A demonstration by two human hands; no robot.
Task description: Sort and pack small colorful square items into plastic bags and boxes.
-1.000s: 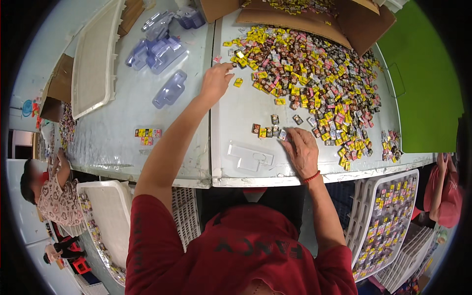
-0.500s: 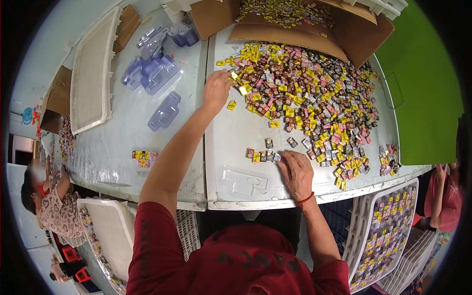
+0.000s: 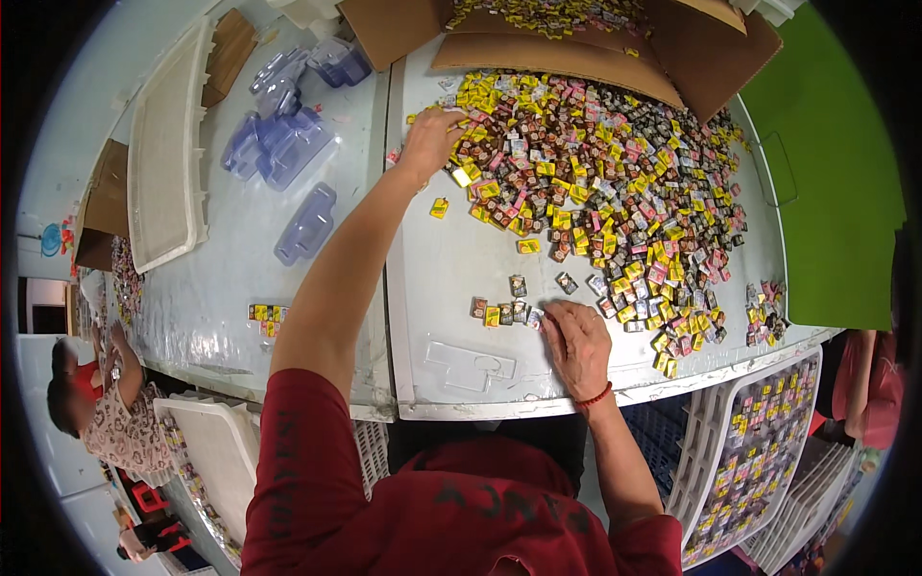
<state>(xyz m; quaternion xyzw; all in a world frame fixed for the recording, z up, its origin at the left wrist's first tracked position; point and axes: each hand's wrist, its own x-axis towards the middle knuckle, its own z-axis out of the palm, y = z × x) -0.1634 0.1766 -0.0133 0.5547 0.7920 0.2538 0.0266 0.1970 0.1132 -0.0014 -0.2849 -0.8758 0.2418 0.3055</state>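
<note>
At the left edge of a large heap of small block-shaped pieces [image 3: 576,182] in yellow, brown, black, pink and white, my left hand [image 3: 432,144] has its fingers bent together; what lies between them is hidden. My right hand [image 3: 579,350], a red cord at its wrist, rests near the front edge. Its thumb and forefinger pinch at a small pale block [image 3: 535,318], the right end of a short row of brown, yellow and dark blocks [image 3: 505,314]. Just in front of that row lies a clear stepped plastic tray [image 3: 469,367]. A dark block [image 3: 519,286] sits behind the row.
An open cardboard box [image 3: 557,58] of more blocks stands behind the heap. To the left are clear bluish plastic shells [image 3: 288,144], a single shell [image 3: 305,224], a small block group [image 3: 268,317] and a white crate [image 3: 173,144]. Filled trays [image 3: 759,451] stand low right. Other people work at both sides.
My left hand has moved farther along the heap's left edge, away from me. The pale block at my right fingertips now sits closer against the row. The view has shifted slightly.
</note>
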